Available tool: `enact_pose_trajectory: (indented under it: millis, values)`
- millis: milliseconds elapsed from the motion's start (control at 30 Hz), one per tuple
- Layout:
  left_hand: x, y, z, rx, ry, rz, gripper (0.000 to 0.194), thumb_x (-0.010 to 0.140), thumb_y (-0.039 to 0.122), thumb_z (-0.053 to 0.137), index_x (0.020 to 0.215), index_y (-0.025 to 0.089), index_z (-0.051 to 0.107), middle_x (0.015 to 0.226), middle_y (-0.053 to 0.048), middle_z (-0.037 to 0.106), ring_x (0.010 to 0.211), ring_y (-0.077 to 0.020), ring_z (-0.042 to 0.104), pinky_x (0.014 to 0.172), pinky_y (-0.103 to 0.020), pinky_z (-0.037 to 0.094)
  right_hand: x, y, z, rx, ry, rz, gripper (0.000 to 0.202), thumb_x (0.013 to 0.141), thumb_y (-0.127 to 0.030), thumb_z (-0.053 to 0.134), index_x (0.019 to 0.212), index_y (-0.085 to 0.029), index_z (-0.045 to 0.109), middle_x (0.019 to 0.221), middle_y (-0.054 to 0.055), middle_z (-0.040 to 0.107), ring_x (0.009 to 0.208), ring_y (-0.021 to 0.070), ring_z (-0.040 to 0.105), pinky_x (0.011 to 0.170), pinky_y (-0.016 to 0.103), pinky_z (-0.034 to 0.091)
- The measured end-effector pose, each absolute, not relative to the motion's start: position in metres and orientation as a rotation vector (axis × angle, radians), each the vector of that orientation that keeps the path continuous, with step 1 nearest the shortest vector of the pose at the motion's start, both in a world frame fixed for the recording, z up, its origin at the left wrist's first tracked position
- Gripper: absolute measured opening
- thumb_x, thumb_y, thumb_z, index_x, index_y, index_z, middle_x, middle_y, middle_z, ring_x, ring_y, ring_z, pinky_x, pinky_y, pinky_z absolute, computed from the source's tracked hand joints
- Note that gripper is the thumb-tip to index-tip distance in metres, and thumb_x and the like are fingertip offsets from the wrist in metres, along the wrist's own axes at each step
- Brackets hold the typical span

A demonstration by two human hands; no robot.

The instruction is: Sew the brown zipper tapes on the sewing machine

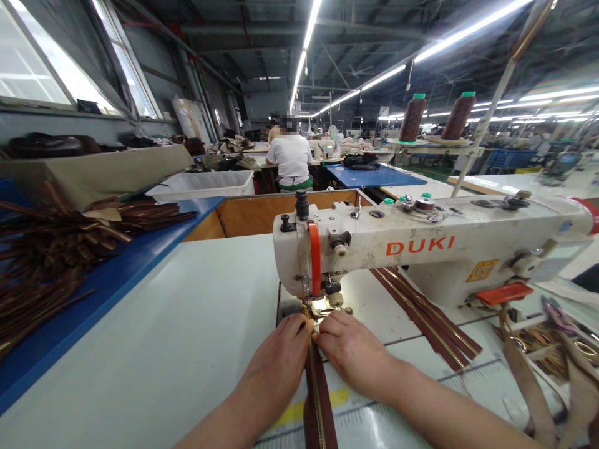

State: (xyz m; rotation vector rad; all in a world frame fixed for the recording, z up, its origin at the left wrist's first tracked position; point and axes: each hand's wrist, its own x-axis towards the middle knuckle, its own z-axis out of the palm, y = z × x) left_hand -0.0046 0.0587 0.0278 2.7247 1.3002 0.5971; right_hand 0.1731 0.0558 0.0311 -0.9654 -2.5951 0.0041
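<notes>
A brown zipper [321, 408] with gold teeth runs from the table's near edge up to the presser foot of a white sewing machine [365, 249]. My left hand [286, 349] is closed on the zipper's far end, its thumb and fingertips pinched together just before the foot. Close on the other side, my right hand [350, 350] has its fingers curled in and pinches the same end. The two sets of fingertips nearly touch under the needle area, so they hide the zipper's tip. More brown zipper strips [428, 318] lie under the machine arm.
On the left, a blue board [154, 240] bears a heap of brown strips [60, 243]. A tray [538, 349] of small metal parts, scissors and straps stands at right. Thread cones [413, 118] rise behind the machine. A person in a white shirt [290, 156] sits ahead.
</notes>
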Motion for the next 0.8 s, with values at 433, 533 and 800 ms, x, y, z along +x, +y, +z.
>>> enact_pose_trajectory:
  millis: [433,533,800]
  values:
    - [-0.004,0.059,0.026,2.807,1.276,0.641,0.023,0.087,0.008,0.04,0.099,0.015,0.058,0.101,-0.007,0.062,0.096,-0.0197,0.06,0.089,-0.04,0.055,0.173,0.059,0.03,-0.993,-2.55,-0.036,0.009,0.094,-0.011,0.055,0.085,-0.012,0.06,0.086,0.006,0.057,0.086,0.0221,0.049,0.079,0.033,0.046]
    - [-0.004,0.059,0.028,2.849,1.288,0.641,0.023,0.087,0.007,0.039,0.098,0.015,0.059,0.101,-0.007,0.063,0.095,-0.0191,0.061,0.088,-0.038,0.056,0.173,0.059,0.03,-0.992,-2.545,-0.029,0.01,0.094,-0.011,0.055,0.085,-0.012,0.06,0.085,0.006,0.056,0.085,0.022,0.049,0.079,0.033,0.046]
    - [0.0,0.002,0.03,3.221,1.059,1.018,0.032,0.091,0.009,0.031,0.102,0.011,0.061,0.102,-0.007,0.07,0.097,-0.019,0.062,0.085,-0.032,0.054,0.185,0.029,0.035,-1.093,-2.445,0.19,0.014,0.088,-0.001,0.059,0.092,-0.014,0.062,0.087,0.005,0.055,0.086,0.0214,0.049,0.077,0.031,0.047]
